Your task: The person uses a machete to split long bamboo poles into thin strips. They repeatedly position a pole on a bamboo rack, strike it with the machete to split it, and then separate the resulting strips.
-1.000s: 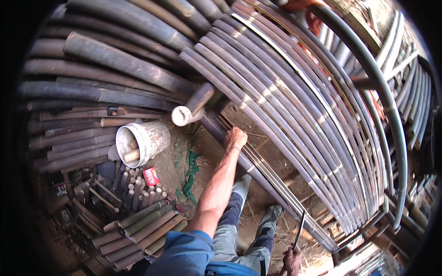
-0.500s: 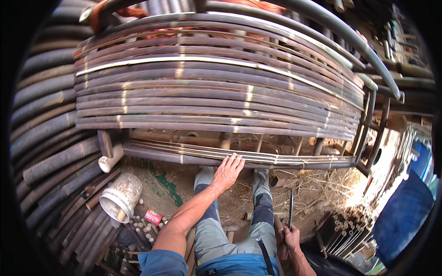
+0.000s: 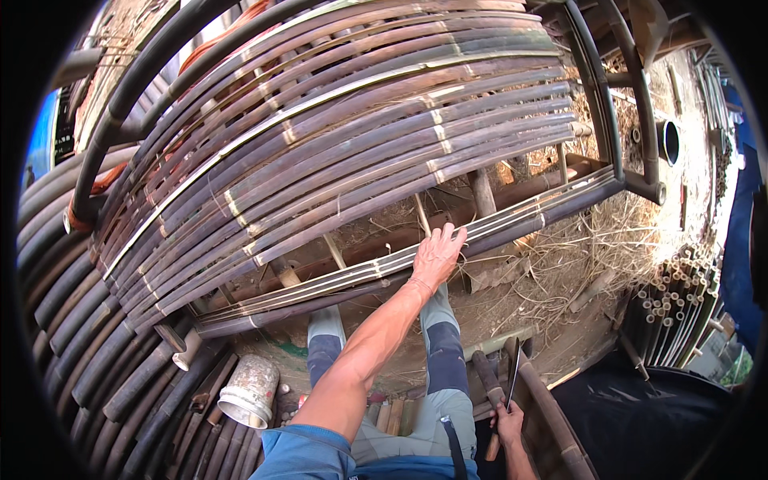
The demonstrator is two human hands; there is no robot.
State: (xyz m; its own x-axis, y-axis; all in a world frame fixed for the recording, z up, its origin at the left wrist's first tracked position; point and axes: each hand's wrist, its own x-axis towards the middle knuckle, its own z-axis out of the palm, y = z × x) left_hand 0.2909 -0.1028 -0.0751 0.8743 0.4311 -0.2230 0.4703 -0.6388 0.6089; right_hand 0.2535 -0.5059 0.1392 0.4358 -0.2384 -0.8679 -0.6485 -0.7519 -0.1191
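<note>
My left hand [image 3: 438, 254] reaches forward and lies over thin split bamboo strips [image 3: 360, 276]. Its fingers are stretched out across them, close to the front rail [image 3: 512, 244] of a bamboo bench. Behind the strips spreads the bench's slatted seat [image 3: 344, 152] of dark bamboo, with a gap between the two. Down at my right side, my right hand [image 3: 509, 422] is closed round a long-bladed knife [image 3: 514, 372]. The blade points up and away from me, and a wooden handle end shows below the fist.
A stained white bucket [image 3: 249, 390] lies tipped at the left, beside stacked dark bamboo poles [image 3: 104, 352]. Thin cut poles [image 3: 668, 292] are bundled at the right. Bamboo shavings [image 3: 552, 272] litter the ground. Black sheeting [image 3: 640, 416] covers the lower right.
The view has swung to the right, so the bench now slants. My left hand has shifted rightward along the strips. My right hand still grips the knife.
</note>
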